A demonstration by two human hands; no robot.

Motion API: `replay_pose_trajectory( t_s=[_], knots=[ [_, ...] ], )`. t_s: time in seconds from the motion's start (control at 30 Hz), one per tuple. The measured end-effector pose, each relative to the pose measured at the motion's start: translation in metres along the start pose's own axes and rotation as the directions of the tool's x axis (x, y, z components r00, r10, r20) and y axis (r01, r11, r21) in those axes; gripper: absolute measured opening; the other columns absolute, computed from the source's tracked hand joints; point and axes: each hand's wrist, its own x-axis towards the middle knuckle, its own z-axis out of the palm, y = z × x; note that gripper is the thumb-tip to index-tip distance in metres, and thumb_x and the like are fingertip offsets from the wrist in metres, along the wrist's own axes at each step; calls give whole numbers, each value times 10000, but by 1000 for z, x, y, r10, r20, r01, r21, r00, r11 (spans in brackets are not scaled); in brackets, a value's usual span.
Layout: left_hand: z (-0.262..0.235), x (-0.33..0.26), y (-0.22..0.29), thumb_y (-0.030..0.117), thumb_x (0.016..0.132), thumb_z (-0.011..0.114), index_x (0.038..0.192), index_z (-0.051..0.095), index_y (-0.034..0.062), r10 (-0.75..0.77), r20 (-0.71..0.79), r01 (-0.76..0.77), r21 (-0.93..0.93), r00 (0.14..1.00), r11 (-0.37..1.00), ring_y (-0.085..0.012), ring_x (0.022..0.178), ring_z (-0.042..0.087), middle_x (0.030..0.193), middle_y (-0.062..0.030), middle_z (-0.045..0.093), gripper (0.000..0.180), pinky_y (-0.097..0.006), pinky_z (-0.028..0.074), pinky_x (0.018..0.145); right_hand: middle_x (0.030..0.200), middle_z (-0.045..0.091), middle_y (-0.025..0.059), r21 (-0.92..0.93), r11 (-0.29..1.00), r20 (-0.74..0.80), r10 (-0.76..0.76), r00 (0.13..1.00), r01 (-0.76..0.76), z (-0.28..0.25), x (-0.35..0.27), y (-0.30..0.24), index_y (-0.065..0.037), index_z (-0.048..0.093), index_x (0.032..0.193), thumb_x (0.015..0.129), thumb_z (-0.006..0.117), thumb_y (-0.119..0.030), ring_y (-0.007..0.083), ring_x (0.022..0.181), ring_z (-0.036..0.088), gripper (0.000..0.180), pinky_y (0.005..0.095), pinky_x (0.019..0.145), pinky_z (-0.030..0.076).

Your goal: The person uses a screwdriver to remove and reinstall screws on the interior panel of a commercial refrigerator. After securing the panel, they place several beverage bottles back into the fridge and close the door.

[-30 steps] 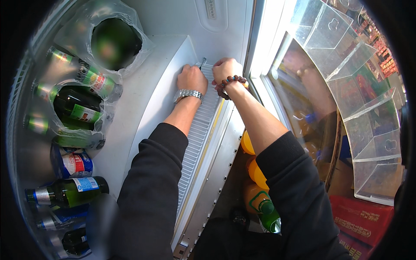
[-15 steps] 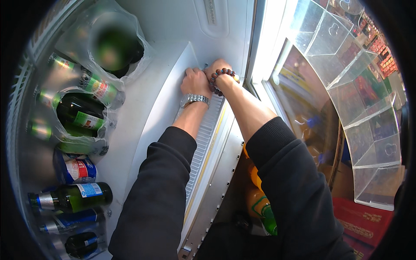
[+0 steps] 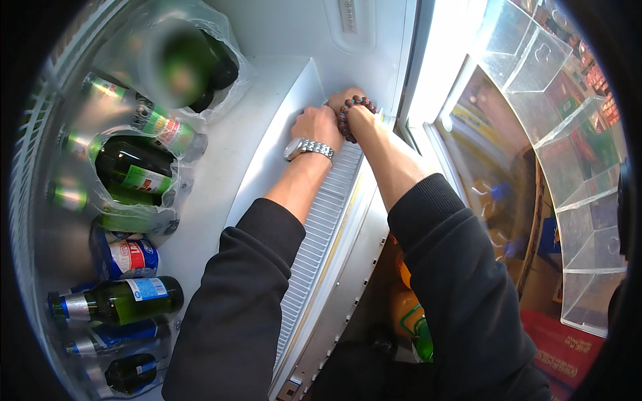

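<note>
Deep inside an open refrigerator, my left hand (image 3: 318, 126), with a metal watch (image 3: 307, 149) at the wrist, is closed with its fingers curled down. What it grips, if anything, is hidden beneath it. Beside it, nearly touching, is my right hand (image 3: 346, 97), a dark bead bracelet (image 3: 354, 113) around its wrist; its fingers are out of sight behind the wrist. Both hands are at the far end of a white ribbed strip (image 3: 319, 237) along the refrigerator's front edge, against the inner wall (image 3: 281, 113).
At left, green beer bottles (image 3: 134, 301) and bottles in clear plastic bags (image 3: 137, 170) fill the shelf. To the right stand the open door's frame (image 3: 428, 87) and clear plastic bins (image 3: 588, 174). Bottles of orange drink (image 3: 406, 311) and a red box (image 3: 562, 347) sit lower down.
The view has shifted, so the whole scene sits slightly to the right. My left wrist has turned a little, showing more of the watch. Both hands stay at the strip's far end.
</note>
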Motion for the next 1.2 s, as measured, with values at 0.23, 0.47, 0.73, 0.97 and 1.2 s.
replay_pose_trajectory(
  t_s=[0.23,0.47,0.73,0.97,1.2],
  knots=[
    [-13,12,7,121,908,647,1047,776,53,-45,204,25,99,978,995,-379,1056,721,1107,-201,744,201,-462,597,903,1252,634,50,-33,999,-364,-3,931,-10,70,18,-5,-224,699,1153,870,580,-333,281,1244,536,326,468,999,453],
    [10,9,-8,143,812,716,880,762,36,16,-38,-15,32,999,999,-399,948,731,959,-223,748,135,-471,602,841,1086,768,124,220,965,140,113,984,-142,-86,-46,-31,-109,788,1070,958,567,-198,267,1006,741,263,359,830,595],
    [-3,7,-3,77,871,665,1007,764,20,10,158,-21,63,987,998,-414,1039,716,1081,-241,737,177,-479,602,886,1012,769,142,294,950,88,87,992,-109,-89,-69,-36,-50,787,916,874,634,-281,311,921,731,281,373,819,582],
    [9,5,-7,126,839,711,988,753,4,20,-24,-20,5,1000,1000,-414,993,719,1070,-236,727,197,-483,602,858,1088,749,230,723,564,109,477,872,-399,-98,-75,-42,-10,777,990,823,706,-294,361,1014,736,337,403,881,597],
    [13,-2,-15,81,781,709,822,736,-15,43,-75,-50,-87,996,995,-442,920,705,936,-260,722,108,-510,576,842,1057,748,254,783,445,198,484,852,-434,-90,-70,-42,8,769,966,821,664,-242,382,1013,736,307,398,885,594]
  ],
)
